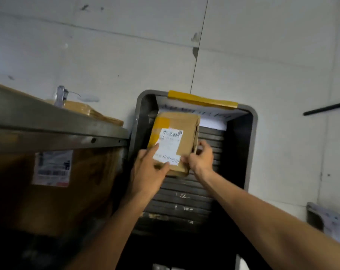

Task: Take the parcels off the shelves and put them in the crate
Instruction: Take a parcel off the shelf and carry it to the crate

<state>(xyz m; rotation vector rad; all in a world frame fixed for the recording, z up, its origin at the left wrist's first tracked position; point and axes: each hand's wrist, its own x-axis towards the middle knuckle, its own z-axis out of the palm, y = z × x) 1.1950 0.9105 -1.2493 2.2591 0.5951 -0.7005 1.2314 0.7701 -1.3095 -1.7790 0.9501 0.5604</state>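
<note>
This looks like a parcel storeroom or sorting depot. On the left, a metal shelf carries brown cardboard boxes, one with a printed shipping label. Just beside it, a grey plastic crate stands on a pale tiled floor. In the crate's opening is a taped parcel with a barcode label.

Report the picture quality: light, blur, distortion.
Head view: dim overall, with the box under the shelf deep in shadow and the wall brightest. Soft blur smears the text on the parcel label, though its barcode shows. Wide-angle distortion slants the shelf and the crate rim.
</note>
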